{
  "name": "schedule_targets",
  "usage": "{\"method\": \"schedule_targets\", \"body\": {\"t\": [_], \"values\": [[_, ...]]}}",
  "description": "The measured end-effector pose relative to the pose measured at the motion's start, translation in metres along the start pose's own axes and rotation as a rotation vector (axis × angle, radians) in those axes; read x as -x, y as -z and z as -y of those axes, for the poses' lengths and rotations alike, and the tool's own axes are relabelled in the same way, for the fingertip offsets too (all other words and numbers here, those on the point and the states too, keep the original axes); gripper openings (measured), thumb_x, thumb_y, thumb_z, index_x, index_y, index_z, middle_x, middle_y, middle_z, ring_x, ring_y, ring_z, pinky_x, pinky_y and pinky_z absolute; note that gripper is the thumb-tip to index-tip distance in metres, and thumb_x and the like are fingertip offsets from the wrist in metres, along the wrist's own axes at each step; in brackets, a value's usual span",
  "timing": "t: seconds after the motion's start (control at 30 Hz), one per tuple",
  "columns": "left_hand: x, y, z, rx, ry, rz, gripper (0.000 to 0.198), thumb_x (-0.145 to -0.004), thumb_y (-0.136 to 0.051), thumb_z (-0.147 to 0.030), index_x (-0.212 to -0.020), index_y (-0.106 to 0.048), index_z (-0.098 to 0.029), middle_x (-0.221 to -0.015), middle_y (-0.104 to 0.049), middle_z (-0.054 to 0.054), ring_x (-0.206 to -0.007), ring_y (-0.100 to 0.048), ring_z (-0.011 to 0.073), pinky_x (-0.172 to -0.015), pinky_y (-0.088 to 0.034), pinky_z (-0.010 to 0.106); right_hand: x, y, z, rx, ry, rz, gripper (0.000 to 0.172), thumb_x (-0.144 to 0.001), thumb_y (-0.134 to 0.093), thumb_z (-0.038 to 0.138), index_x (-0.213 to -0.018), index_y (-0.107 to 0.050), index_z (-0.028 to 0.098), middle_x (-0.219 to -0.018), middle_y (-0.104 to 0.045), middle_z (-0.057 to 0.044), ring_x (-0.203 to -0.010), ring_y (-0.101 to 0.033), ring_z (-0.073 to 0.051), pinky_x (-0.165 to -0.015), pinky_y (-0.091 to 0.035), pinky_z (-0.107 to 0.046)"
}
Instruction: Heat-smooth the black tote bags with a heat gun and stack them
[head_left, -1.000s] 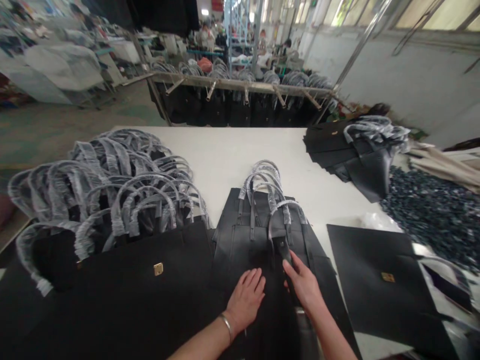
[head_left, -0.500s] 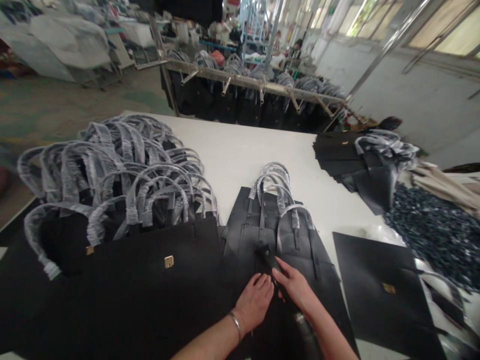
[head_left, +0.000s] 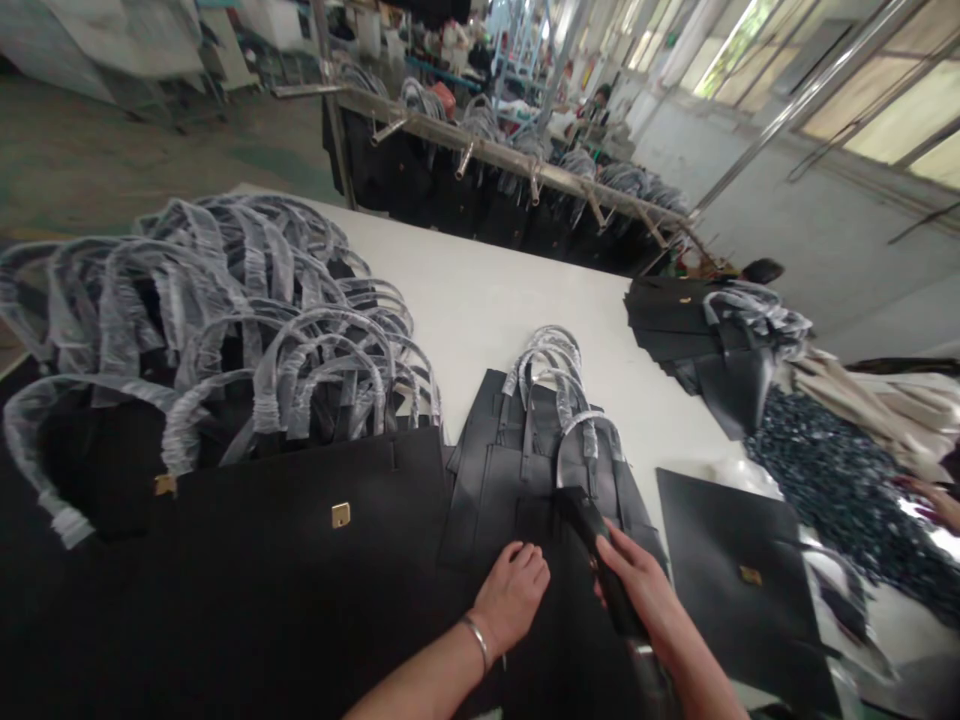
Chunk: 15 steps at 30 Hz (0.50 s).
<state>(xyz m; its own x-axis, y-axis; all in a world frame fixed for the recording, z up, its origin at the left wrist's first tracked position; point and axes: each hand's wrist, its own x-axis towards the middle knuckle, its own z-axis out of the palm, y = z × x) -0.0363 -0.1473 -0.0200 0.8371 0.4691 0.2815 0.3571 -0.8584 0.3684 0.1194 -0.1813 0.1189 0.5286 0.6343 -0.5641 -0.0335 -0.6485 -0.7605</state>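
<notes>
A small stack of black leather tote bags [head_left: 517, 470] with plastic-wrapped handles [head_left: 551, 365] lies on the white table [head_left: 480, 290] in front of me. My left hand [head_left: 514, 592] rests on the top bag with its fingers curled, holding nothing I can see. My right hand [head_left: 645, 590] grips a long black tool [head_left: 600, 545], whose tip points at the bag's upper middle, just below the handles.
A big heap of black bags with wrapped handles [head_left: 225, 330] fills the left side, one with a gold clasp [head_left: 340, 514]. A flat black bag [head_left: 742, 560] lies to the right. More bags [head_left: 712, 330] are piled at the far right. A rack of hanging bags [head_left: 495, 170] stands behind the table.
The tool's tip swung left over the bag, then back right toward the handles. My left hand's fingers curled in. The view tilted and shifted.
</notes>
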Motion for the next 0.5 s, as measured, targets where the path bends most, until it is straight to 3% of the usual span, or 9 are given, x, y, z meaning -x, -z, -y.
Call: {"method": "schedule_targets", "body": {"t": [0.13,0.5], "values": [[-0.006,0.003,-0.001,0.033,0.047,0.019,0.019,-0.090,-0.046,-0.011,-0.104,-0.058,-0.016,-0.108,-0.060,0.007,-0.109,-0.050,0.0226,-0.099,-0.037,0.039,0.006,0.014,-0.014,0.018,-0.098,0.065,0.071,-0.078,-0.067,0.048,-0.138,-0.046,0.017,-0.060,-0.058,0.003,-0.041,-0.054,-0.012,-0.037,-0.040,-0.022],[-0.008,0.005,0.000,0.049,0.050,0.012,0.017,-0.088,-0.048,-0.009,-0.102,-0.056,-0.016,-0.106,-0.059,0.007,-0.113,-0.048,0.0230,-0.098,-0.037,0.040,0.002,0.004,-0.014,0.068,-0.037,0.081,0.075,-0.074,-0.069,0.051,-0.137,-0.049,0.014,-0.055,-0.058,0.004,-0.040,-0.052,-0.013,-0.037,-0.040,-0.023]]}}
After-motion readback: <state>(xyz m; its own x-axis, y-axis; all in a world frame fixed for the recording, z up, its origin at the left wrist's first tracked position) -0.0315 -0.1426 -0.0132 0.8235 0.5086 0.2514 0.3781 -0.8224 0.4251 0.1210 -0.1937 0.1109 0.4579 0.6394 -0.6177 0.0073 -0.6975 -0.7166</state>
